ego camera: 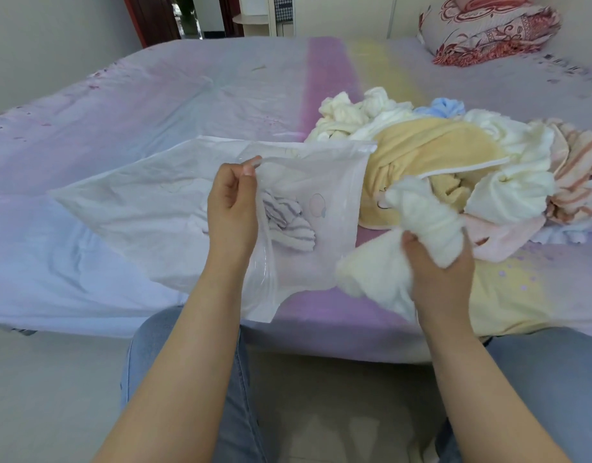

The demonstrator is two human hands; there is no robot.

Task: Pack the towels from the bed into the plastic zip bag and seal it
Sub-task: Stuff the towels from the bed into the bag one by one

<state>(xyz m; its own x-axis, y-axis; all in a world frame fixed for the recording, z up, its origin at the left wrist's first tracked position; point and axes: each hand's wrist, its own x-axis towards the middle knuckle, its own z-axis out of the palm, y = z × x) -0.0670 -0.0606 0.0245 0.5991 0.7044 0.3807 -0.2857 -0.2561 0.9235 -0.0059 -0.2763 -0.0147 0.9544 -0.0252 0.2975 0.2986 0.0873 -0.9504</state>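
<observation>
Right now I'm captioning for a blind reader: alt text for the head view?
The left hand holds open a plastic zip bag on the bed; the right hand grips a white towel. A striped towel is inside; more towels lie piled right.

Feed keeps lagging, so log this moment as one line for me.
left hand: pinching zip bag mouth open | right hand: gripping white towel | striped towel: in bag | towel pile: on bed | seal: not done

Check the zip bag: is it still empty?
No: a grey-striped towel already shows through the plastic zip bag, whose mouth the left hand holds open.
</observation>
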